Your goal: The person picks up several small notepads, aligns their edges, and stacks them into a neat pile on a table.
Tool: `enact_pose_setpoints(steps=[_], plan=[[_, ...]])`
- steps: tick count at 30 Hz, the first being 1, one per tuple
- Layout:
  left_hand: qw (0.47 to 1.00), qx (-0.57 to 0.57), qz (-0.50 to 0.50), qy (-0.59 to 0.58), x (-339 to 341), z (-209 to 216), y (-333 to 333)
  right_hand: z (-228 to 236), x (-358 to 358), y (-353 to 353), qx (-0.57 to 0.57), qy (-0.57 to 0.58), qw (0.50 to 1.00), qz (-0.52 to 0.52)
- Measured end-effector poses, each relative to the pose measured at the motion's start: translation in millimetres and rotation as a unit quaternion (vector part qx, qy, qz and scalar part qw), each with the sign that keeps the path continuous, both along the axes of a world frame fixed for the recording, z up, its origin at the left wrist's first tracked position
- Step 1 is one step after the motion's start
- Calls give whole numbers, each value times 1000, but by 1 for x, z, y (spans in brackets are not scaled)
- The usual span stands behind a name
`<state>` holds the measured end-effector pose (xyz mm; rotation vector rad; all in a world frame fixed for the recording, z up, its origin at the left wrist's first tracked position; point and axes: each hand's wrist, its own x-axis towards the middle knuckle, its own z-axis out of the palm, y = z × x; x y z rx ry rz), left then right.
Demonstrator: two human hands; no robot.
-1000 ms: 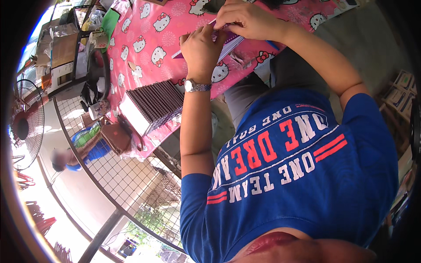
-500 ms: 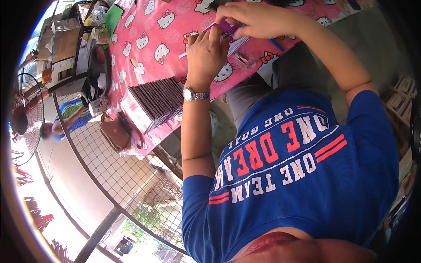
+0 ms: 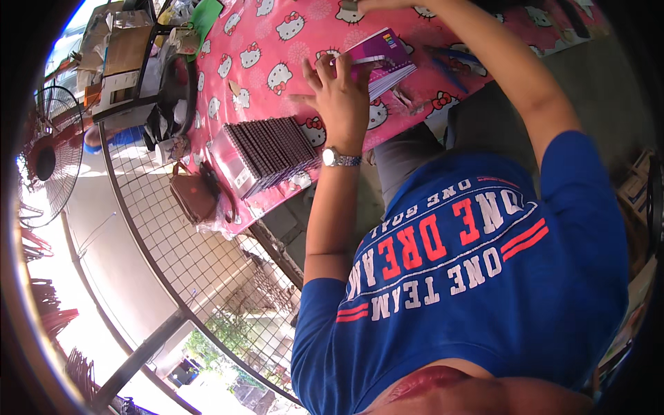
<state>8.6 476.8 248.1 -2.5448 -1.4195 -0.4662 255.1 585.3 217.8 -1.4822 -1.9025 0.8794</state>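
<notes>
On the pink-covered table (image 3: 266, 41), a stack of spiral-bound notebooks (image 3: 271, 155) stands to the near left of the purple notebook (image 3: 382, 51). At that notebook's left edge the left hand (image 3: 343, 104) spreads its fingers wide; beyond its far edge the right hand (image 3: 394, 4) is partly cut off, its grip impossible to tell.

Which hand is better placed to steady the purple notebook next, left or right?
Left, I'd judge: the left hand is spread at the left edge of the purple notebook, though contact is unclear. The right hand is farther away, partly cut off by the picture's top edge.
</notes>
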Motion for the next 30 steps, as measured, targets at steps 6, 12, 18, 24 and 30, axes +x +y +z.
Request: enact_pose_setpoints(steps=[6,12,18,24,30], plan=[[978,-40,-125,-161,2,-15,13,63,5,-76,-183,6,958,220],[978,-32,-130,-162,7,-9,14,59,12,-82,-194,77,950,234],[966,-57,-138,-212,-12,-9,24,87,6,-74,-180,-13,962,207],[949,-126,-148,-249,-26,-13,34,42,-8,-42,16,27,958,283],[925,-196,-159,-285,-27,-10,39,36,-13,-27,-3,14,953,304]])
